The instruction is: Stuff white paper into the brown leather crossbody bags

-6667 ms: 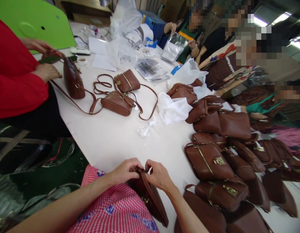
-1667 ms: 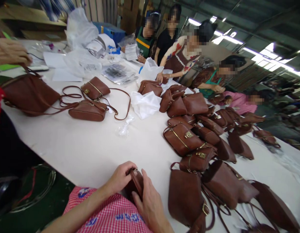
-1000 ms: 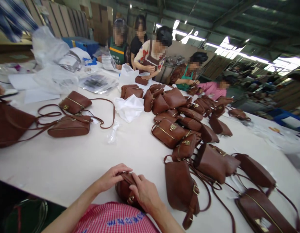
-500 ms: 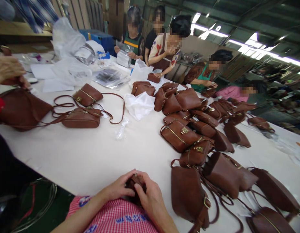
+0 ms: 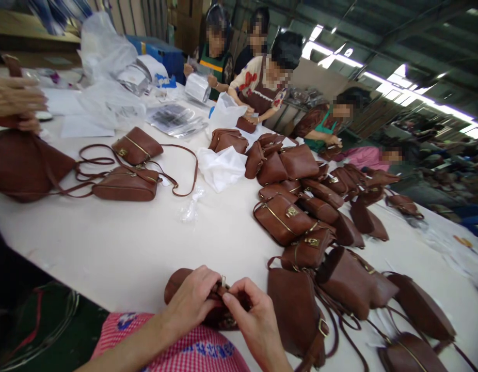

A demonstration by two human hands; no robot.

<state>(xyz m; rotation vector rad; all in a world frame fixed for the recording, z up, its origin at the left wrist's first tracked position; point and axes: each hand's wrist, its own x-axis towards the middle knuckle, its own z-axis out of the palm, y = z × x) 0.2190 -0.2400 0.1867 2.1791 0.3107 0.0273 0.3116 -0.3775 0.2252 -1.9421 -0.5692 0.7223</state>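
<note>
Right in front of me, at the table's near edge, lies a brown leather handbag (image 5: 177,281), partly hidden under my hands and forearm. My left hand (image 5: 198,294) is closed on the bag's upper edge, beside a small gold-coloured metal piece. With thumb and fingers pinched, my right hand (image 5: 249,305) grips a part of the same bag near that metal piece; the exact part is hidden by the fingers. Close to the right hand lies another brown bag (image 5: 291,307) with a buckled strap.
A pile of brown handbags (image 5: 285,217) covers the table's right side. Two small bags (image 5: 126,183) with long straps lie at left, near a co-worker's hand (image 5: 14,101). White tissue (image 5: 223,165) and plastic bags (image 5: 107,46) lie farther back. Several co-workers stand across the table.
The bag in my hands has come up from near my lap onto the table edge, showing more of itself. My hands have moved apart slightly. A co-worker opposite has lowered a hand.
</note>
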